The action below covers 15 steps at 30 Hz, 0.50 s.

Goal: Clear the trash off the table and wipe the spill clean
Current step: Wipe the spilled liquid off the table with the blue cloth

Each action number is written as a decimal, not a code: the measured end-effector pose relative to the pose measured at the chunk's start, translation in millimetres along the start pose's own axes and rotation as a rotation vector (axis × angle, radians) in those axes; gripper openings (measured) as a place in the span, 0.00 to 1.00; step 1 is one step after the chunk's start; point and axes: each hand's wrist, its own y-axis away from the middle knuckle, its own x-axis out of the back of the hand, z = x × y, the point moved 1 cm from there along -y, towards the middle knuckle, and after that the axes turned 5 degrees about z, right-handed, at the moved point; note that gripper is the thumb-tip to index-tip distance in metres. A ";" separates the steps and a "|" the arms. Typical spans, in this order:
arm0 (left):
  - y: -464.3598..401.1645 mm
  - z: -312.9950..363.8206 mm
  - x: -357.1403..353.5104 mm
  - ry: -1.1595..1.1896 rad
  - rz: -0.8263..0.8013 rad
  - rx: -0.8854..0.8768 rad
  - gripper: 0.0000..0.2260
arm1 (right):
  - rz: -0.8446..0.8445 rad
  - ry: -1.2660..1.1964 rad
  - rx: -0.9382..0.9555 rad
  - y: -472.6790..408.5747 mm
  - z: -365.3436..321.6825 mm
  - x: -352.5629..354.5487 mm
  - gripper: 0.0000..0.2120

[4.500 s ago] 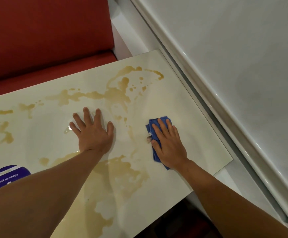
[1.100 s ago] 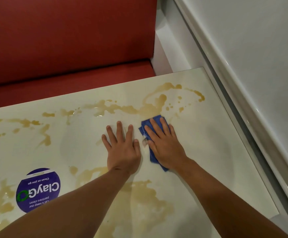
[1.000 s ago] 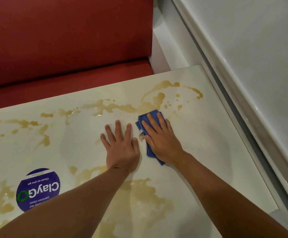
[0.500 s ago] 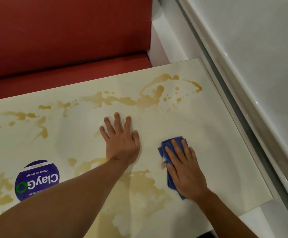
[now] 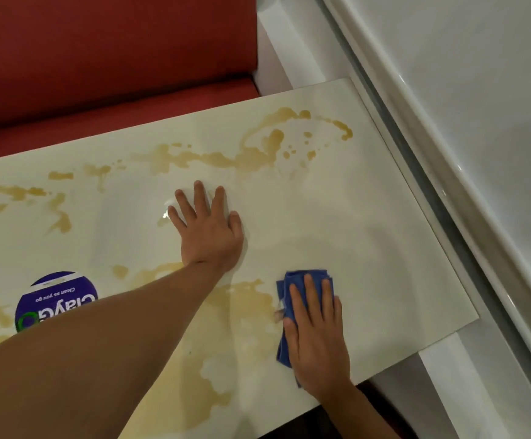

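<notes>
left hand [image 5: 208,231]: flat, fingers spread, palm down mid-table, holding nothing | right hand [image 5: 316,332]: straight fingers pressing blue cloth [image 5: 284,312] onto table [image 5: 384,248] near its front-right corner | spill [image 5: 226,158]: brown streaks along far edge, larger pool at near edge just left of cloth | sticker [image 5: 55,299]: near left edge

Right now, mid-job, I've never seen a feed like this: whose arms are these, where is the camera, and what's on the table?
No machine here: a person's two bare arms, filmed by a camera worn on their head, looking down. The left hand rests flat on the pale table. The right hand presses a folded blue cloth flat near the table's near edge. Brown spill streaks the far side, with more beside the cloth. A purple round sticker sits at left. No trash shows.
</notes>
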 end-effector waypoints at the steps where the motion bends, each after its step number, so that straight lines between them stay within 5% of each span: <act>1: -0.5 -0.2 -0.4 0.003 0.000 0.001 0.28 | -0.003 -0.014 0.008 4.5 1.4 -0.3 0.27; 15: -0.3 -1.7 0.3 0.022 -0.009 -0.067 0.26 | 0.039 -0.023 0.014 -215.6 44.1 32.5 0.27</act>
